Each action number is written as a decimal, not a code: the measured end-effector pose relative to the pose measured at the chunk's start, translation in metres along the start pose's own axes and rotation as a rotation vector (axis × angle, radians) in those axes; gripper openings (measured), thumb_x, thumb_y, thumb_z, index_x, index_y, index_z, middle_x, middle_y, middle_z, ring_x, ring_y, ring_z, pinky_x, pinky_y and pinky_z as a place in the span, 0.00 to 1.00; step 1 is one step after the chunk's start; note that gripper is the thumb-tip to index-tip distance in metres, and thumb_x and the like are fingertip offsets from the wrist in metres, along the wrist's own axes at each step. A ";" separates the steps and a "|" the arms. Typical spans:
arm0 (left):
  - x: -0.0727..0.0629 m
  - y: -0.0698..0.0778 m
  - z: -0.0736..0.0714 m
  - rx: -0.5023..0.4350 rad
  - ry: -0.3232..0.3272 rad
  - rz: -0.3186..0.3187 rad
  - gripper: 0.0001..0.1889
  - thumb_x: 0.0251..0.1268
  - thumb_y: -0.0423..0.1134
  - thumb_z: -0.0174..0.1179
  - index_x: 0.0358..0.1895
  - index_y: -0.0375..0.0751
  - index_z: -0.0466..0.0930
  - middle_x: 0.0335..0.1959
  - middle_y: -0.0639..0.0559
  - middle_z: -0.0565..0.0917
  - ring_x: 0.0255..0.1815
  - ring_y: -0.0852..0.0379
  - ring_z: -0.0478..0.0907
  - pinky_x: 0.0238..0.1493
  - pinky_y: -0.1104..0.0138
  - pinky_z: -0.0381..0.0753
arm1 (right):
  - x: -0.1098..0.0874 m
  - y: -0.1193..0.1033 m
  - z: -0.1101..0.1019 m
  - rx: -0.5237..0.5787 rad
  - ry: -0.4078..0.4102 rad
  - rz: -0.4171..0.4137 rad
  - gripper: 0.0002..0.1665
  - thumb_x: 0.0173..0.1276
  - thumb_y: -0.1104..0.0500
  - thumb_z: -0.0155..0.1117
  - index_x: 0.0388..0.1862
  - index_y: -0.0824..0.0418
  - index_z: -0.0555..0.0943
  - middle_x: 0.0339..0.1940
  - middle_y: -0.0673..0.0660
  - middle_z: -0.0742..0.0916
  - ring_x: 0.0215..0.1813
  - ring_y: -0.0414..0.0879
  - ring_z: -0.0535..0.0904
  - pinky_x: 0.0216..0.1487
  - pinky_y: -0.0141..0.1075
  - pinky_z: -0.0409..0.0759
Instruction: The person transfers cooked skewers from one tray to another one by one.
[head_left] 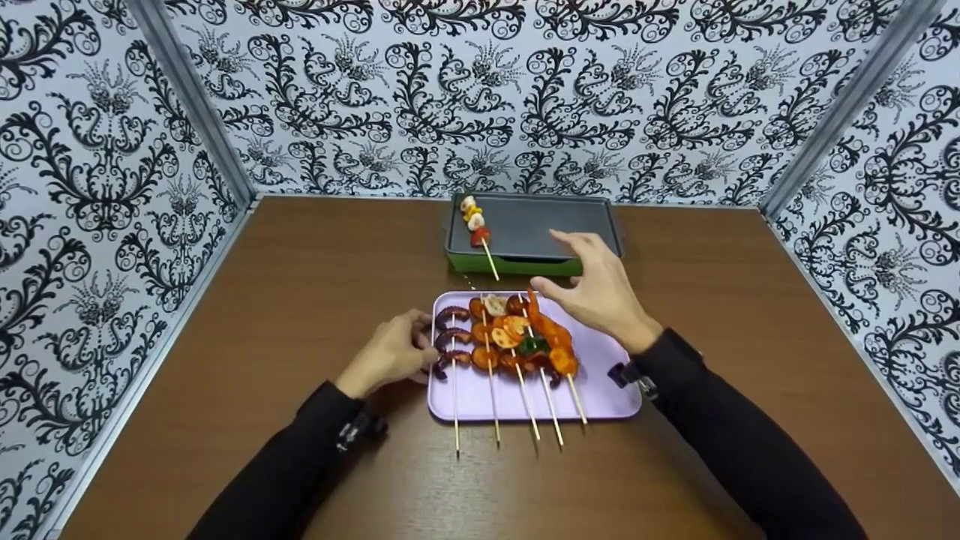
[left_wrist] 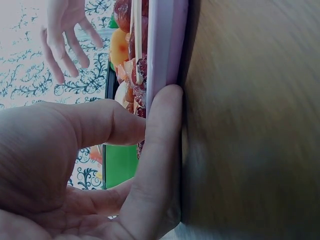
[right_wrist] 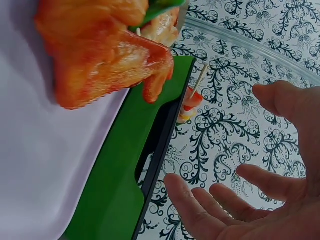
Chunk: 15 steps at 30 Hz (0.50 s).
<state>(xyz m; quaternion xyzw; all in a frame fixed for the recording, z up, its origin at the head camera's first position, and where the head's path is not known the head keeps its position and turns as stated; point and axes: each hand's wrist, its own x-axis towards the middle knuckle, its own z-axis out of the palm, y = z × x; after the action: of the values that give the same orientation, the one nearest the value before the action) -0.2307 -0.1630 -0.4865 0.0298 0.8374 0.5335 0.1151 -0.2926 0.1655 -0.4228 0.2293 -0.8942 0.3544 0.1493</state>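
Observation:
A lilac tray (head_left: 607, 386) lies on the table with several skewers side by side on it, their sticks over its near edge. My left hand (head_left: 394, 349) pinches the tray's left rim between thumb (left_wrist: 112, 122) and fingers. Closest to that hand is an octopus tentacle skewer (head_left: 454, 337); at the other end of the row lies a chicken wing skewer (right_wrist: 105, 55). My right hand (head_left: 600, 292) hovers over the tray's far right part, thumb and fingers spread, holding nothing. Behind the tray, one vegetable skewer (head_left: 476, 221) rests on a grill's dark plate (head_left: 536, 225).
The grill's green base (head_left: 517, 264) stands just beyond the tray, near the back wall. Brown tabletop (head_left: 300, 300) extends on both sides. Patterned panels (head_left: 487, 90) enclose the back, left and right.

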 end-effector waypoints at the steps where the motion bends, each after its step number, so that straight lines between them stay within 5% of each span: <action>1: 0.000 0.000 0.000 -0.003 -0.002 0.000 0.33 0.59 0.22 0.66 0.70 0.31 0.71 0.37 0.39 0.84 0.29 0.46 0.87 0.27 0.58 0.95 | 0.002 -0.001 0.001 -0.001 -0.001 0.003 0.48 0.64 0.40 0.78 0.78 0.54 0.72 0.70 0.59 0.77 0.66 0.54 0.76 0.49 0.41 0.93; 3: 0.000 -0.001 0.000 -0.012 -0.006 0.000 0.33 0.59 0.22 0.66 0.71 0.31 0.70 0.37 0.39 0.84 0.29 0.46 0.87 0.27 0.58 0.95 | 0.007 -0.003 0.003 -0.012 -0.007 0.008 0.48 0.64 0.40 0.78 0.78 0.53 0.72 0.70 0.58 0.77 0.64 0.53 0.77 0.49 0.41 0.92; 10: 0.000 -0.002 -0.001 -0.041 -0.011 -0.004 0.34 0.59 0.21 0.65 0.72 0.30 0.69 0.38 0.38 0.83 0.31 0.46 0.86 0.28 0.57 0.95 | 0.024 -0.011 0.014 -0.050 -0.036 -0.012 0.48 0.64 0.38 0.77 0.78 0.55 0.72 0.71 0.59 0.77 0.70 0.54 0.74 0.76 0.51 0.74; 15: 0.001 -0.001 0.000 -0.038 -0.012 -0.003 0.34 0.59 0.21 0.65 0.72 0.30 0.69 0.38 0.38 0.83 0.31 0.45 0.86 0.28 0.57 0.95 | 0.034 -0.015 0.023 -0.037 -0.069 0.009 0.49 0.62 0.38 0.79 0.78 0.53 0.72 0.72 0.58 0.77 0.73 0.54 0.72 0.78 0.51 0.73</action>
<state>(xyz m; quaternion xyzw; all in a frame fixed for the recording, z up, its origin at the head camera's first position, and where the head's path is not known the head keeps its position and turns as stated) -0.2311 -0.1631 -0.4881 0.0293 0.8265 0.5489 0.1214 -0.3165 0.1292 -0.4154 0.2347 -0.9061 0.3303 0.1212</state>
